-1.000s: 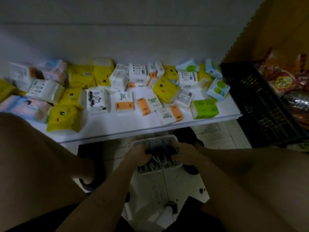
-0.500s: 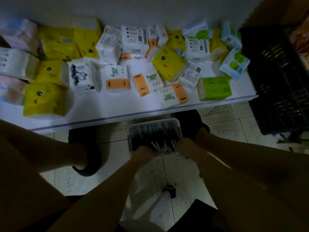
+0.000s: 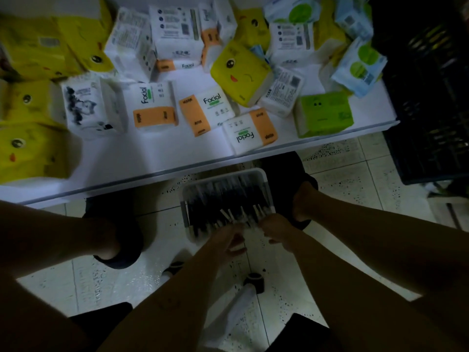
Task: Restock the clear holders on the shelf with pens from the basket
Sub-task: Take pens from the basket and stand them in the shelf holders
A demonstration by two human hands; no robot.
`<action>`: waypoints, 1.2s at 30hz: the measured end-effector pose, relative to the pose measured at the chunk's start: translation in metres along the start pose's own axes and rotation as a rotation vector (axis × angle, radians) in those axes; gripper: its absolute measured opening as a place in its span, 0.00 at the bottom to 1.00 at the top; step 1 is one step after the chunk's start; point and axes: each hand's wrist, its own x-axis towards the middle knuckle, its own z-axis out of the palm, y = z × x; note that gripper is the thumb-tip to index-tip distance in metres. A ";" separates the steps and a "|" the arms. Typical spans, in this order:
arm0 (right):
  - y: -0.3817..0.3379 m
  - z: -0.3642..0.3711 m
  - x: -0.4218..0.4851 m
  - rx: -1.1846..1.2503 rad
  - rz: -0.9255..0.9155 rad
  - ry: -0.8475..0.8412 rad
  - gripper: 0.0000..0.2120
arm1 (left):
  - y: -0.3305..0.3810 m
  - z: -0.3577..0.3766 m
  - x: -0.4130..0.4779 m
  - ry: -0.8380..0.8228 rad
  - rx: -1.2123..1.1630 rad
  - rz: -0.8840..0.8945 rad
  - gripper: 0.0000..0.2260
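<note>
Since 1 second ago the left hand (image 3: 227,241) and right hand (image 3: 278,231) have drawn back from the middle of the basket (image 3: 265,179) to its near end, so pens (image 3: 223,199) are likely being gathered. Fingers curl among them, but it is too dim to tell whether they grip any. The basket sits on the floor under the shelf (image 3: 152,161) of tissue packs (image 3: 154,105).

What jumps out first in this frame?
Bright tissue packs litter the white shelf across the top, a yellow smiley-face pack among them. Below, on the floor, sits a basket of dark pens, with the left hand and right hand at its near edge.
</note>
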 end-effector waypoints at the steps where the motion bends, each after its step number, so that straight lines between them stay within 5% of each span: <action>1: -0.001 0.002 0.000 0.006 -0.004 -0.016 0.17 | 0.000 0.000 -0.001 -0.010 -0.033 -0.011 0.02; 10: 0.001 0.004 0.007 -0.006 -0.086 -0.040 0.03 | -0.012 -0.007 -0.001 0.062 -0.081 0.068 0.05; 17: -0.006 -0.003 -0.006 0.015 -0.202 -0.007 0.03 | -0.003 -0.007 -0.008 0.141 0.030 0.161 0.03; 22: -0.017 -0.007 -0.023 0.166 -0.331 0.059 0.15 | 0.010 -0.006 -0.020 0.152 0.067 0.204 0.02; 36: -0.033 -0.007 -0.083 0.005 -0.381 0.173 0.10 | 0.004 -0.026 -0.089 0.039 0.090 0.271 0.06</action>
